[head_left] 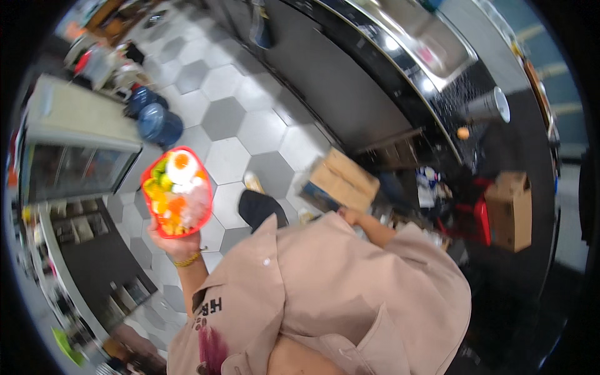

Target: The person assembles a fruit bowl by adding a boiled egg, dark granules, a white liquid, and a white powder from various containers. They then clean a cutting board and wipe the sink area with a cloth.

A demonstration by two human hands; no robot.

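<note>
I see the left hand (pixel 177 245) raised out to the left, gripping the near edge of a red tray (pixel 150 206) from below; a gold bracelet (pixel 187 259) circles its wrist. The tray is held in the air above the hexagon-tiled floor (pixel 250 119), carried by nothing but that hand. It is loaded with food (pixel 178 190): a fried egg at its far end, green and yellow pieces along its left side, pale pinkish pieces on the right.

The right hand (pixel 349 215) reaches down and forward, just beside a brown cardboard box (pixel 344 178) on the floor near the dark counter base. I cannot tell whether that hand is closed or loose, or whether it touches the box.

A beige shirt (pixel 325 294) fills the lower middle. Two blue water jugs (pixel 153 115) stand well apart, beyond the tray.
</note>
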